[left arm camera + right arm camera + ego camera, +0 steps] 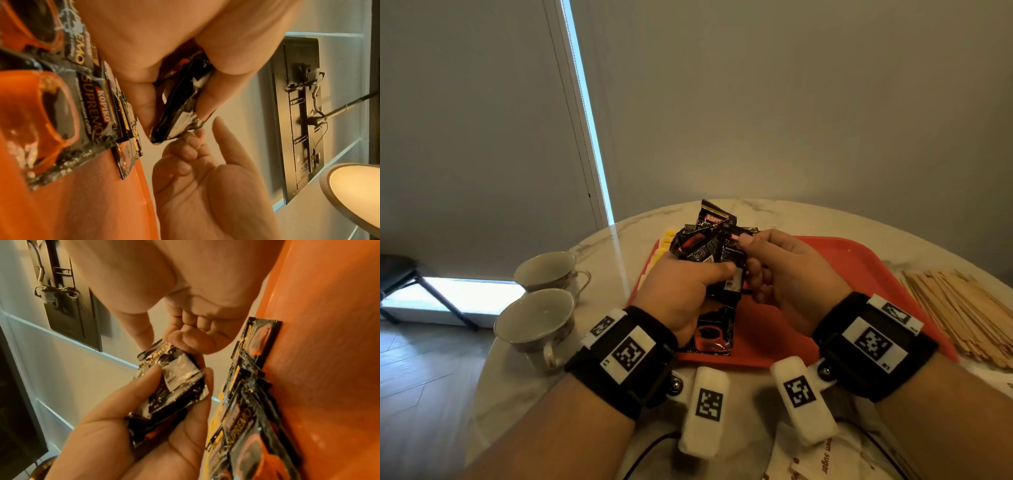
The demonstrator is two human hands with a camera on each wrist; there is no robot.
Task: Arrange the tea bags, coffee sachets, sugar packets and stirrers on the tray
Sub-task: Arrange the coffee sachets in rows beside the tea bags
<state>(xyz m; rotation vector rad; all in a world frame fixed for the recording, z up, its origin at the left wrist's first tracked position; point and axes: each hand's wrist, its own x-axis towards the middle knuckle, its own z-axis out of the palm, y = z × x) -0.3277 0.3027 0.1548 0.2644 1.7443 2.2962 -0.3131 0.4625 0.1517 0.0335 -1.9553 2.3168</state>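
Home dining or living room, round marble worktop [825, 219], teacups [541, 318], roller blind [465, 120], wood floor [421, 377], wall-mounted TV [298, 113]

Plain grey wall [791, 102] fills the upper frame; a bright daylight strip [589, 113] runs down left-centre. Lower left: dark wood-plank floor [421, 394], black metal-legged stool [400, 274].

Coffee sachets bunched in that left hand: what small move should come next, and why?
Probably the right hand draws out the sachet it pinches and lays it on the red tray. The left hand holds a bunch of coffee sachets, and others already lie in a row there.
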